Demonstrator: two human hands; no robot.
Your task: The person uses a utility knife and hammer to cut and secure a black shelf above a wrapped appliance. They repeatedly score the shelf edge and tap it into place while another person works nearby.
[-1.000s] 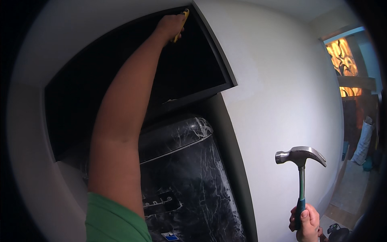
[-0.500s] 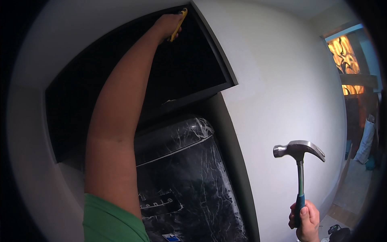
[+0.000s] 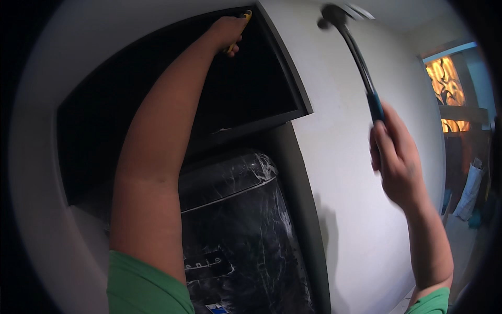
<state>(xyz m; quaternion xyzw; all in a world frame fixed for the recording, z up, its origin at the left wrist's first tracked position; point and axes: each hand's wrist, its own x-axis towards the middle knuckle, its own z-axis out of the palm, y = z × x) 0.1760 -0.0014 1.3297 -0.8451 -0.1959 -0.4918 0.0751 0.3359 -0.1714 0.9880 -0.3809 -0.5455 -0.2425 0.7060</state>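
Observation:
My left hand (image 3: 227, 32) is raised to the upper right corner of a black recessed cabinet opening (image 3: 285, 68). Its fingers are wrapped round a slim yellow tool (image 3: 247, 16), held close to the black frame; the exact kind of tool is hard to make out. A claw hammer (image 3: 361, 63) with a steel head and a dark teal grip is in my right hand (image 3: 398, 162). The hammer head is up high in front of the pale wall, right of the cabinet frame and apart from it, slightly blurred.
Below the opening stands a large black appliance (image 3: 246, 225) wrapped in crinkled clear plastic. A pale wall (image 3: 345, 146) runs along the right side. Farther right, a doorway shows a lit amber panel (image 3: 445, 78) and a white roll (image 3: 468, 191) leaning upright.
My right hand has swung the hammer upward and left, from low down to near the cabinet's top corner height. The left hand with the yellow tool has shifted slightly right.

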